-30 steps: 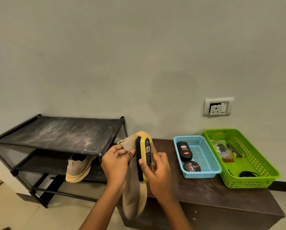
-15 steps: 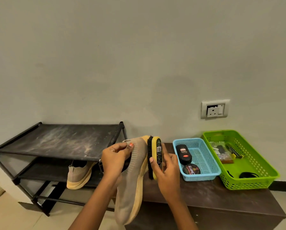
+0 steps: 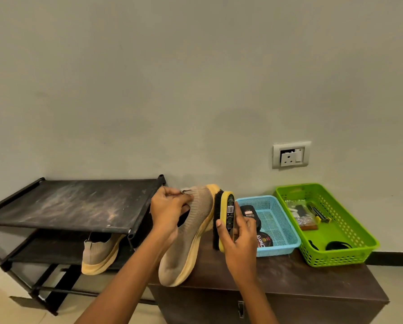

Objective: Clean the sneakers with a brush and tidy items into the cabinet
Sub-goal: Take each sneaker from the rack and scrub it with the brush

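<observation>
Still, left hand (image 3: pixel 169 212) grips the sneaker (image 3: pixel 186 251), right hand (image 3: pixel 240 240) the brush (image 3: pixel 226 203), now beside its sole.

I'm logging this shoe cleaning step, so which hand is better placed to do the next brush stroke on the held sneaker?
Right. The right hand grips the brush, bristles turned toward the sole of the sneaker beside it. The left hand is taken up holding the sneaker by its collar.
</observation>
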`<control>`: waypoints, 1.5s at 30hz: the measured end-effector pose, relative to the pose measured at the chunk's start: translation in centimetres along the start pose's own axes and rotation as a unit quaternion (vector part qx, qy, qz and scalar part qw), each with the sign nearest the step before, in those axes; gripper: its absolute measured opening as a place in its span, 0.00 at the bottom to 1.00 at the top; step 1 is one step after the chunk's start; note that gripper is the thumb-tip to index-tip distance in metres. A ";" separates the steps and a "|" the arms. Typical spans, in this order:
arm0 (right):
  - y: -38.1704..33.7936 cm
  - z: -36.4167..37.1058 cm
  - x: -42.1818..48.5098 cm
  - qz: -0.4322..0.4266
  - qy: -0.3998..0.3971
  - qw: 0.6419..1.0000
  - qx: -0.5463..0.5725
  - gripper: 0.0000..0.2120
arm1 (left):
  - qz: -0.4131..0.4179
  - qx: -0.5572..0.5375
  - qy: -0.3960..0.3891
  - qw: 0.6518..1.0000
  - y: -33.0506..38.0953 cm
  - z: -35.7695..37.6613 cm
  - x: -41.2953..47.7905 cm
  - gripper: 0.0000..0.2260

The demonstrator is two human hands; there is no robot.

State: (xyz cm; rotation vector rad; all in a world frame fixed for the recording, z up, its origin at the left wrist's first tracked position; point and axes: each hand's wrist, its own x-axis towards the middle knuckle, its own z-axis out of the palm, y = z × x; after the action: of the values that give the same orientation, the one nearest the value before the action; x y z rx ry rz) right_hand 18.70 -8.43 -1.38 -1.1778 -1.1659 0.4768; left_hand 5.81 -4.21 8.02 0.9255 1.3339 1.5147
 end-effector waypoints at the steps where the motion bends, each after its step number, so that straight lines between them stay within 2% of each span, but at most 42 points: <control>1: 0.1 0.0 0.0 -0.002 0.001 1.000 -0.004 0.27 | -0.004 0.000 -0.007 1.000 0.1 -0.1 0.1 0.13; 3: 0.1 0.0 0.0 -0.008 0.000 1.000 -0.009 0.25 | -0.018 0.003 -0.022 1.000 0.3 -0.3 0.3 0.16; 10: 0.0 0.0 -0.2 -0.015 0.003 0.999 -0.029 0.25 | -0.069 0.035 -0.064 0.995 1.4 -1.3 0.9 0.10; 17: 0.2 0.7 -0.5 -0.018 -0.008 0.998 -0.052 0.25 | -0.055 0.176 -0.064 0.981 1.7 -1.6 1.8 0.07; 20: 0.3 0.9 -0.6 -0.026 -0.009 0.997 -0.065 0.26 | -0.051 0.197 -0.070 0.977 1.7 -1.7 2.3 0.07; 24: 0.2 1.0 -0.5 -0.032 0.010 0.997 -0.071 0.29 | -0.061 0.172 -0.071 0.981 2.1 -1.5 2.4 0.07; 31: -0.5 0.8 -0.1 -0.051 0.051 0.995 -0.069 0.29 | -0.023 0.062 -0.067 0.996 0.2 -2.3 0.4 0.04; 36: -0.8 0.5 -0.3 -0.077 0.018 0.994 -0.073 0.29 | -0.025 -0.056 -0.055 0.997 -1.3 -3.5 -1.4 0.04; 45: -3.5 1.3 -0.3 -0.171 -0.034 0.975 -0.141 0.30 | 0.031 -0.077 -0.050 0.995 -1.7 -7.3 -2.9 0.05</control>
State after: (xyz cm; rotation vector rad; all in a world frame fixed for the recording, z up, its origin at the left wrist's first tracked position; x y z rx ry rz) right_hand 16.53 -9.40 1.46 -1.1740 -1.4978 0.0916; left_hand 0.12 -9.26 5.36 0.9384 1.1095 1.5727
